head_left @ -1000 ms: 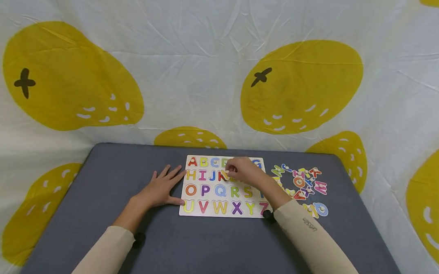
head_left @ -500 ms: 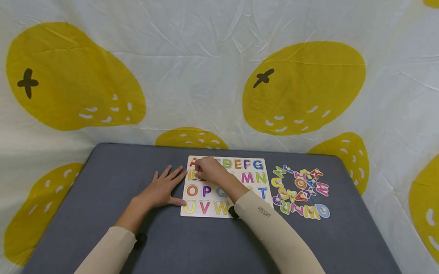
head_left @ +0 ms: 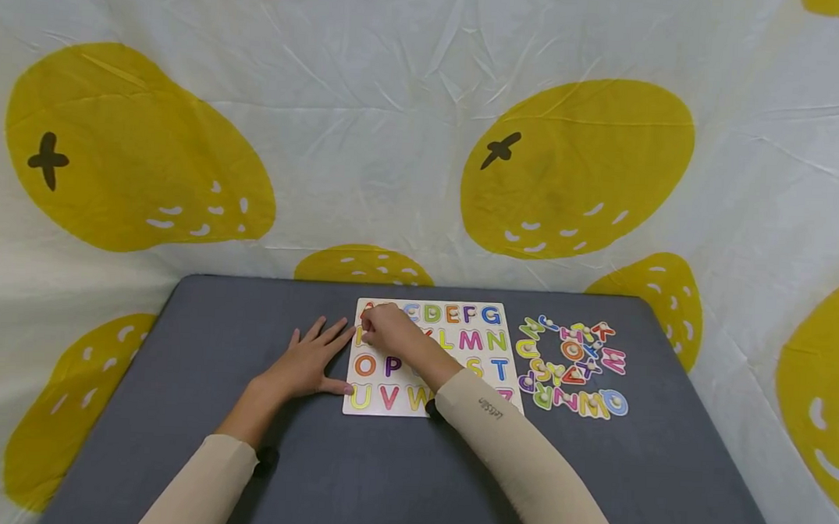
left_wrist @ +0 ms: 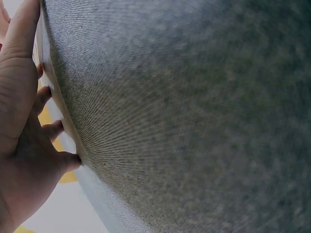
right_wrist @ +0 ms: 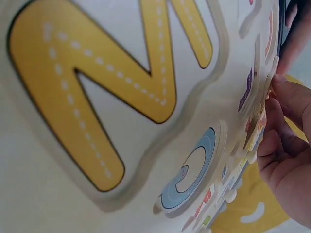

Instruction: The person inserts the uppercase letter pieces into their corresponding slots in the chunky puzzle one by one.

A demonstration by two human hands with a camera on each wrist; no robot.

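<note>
Right hand [head_left: 391, 329]: placed over the upper left part of the puzzle board [head_left: 375, 379], wrist towards the lower right of the frame. Fingers curled; in the right wrist view, thumb and forefinger are brought together in a pinch at the right edge.

Letter piece [right_wrist: 273, 73]: judged to be held in that pinch. Only a thin pale edge is shown, running steeply from upper right to lower left; the rest is covered by the fingers. Which letter it is, and how its long axis is turned, cannot be told.

Governing relation: the piece is carried at the fingertips, on the left side of the right hand, at the left end of the board's second row. A yellow stroke [head_left: 361, 336] is seen just below the fingertips; whether it is print or piece cannot be told. The right hand is the nearer; the left is stationed just beside, further left.

Left hand [head_left: 310, 359]: laid flat, fingers spread, thumb tip set at the board's lower left corner.

Knobbed letters [head_left: 490, 315]: seated along the board's top row.

Loose letters [head_left: 572, 349]: heaped right of the board, some overlapping.

Table [head_left: 347, 478]: dark grey, backed by a fruit-printed sheet [head_left: 369, 135].
</note>
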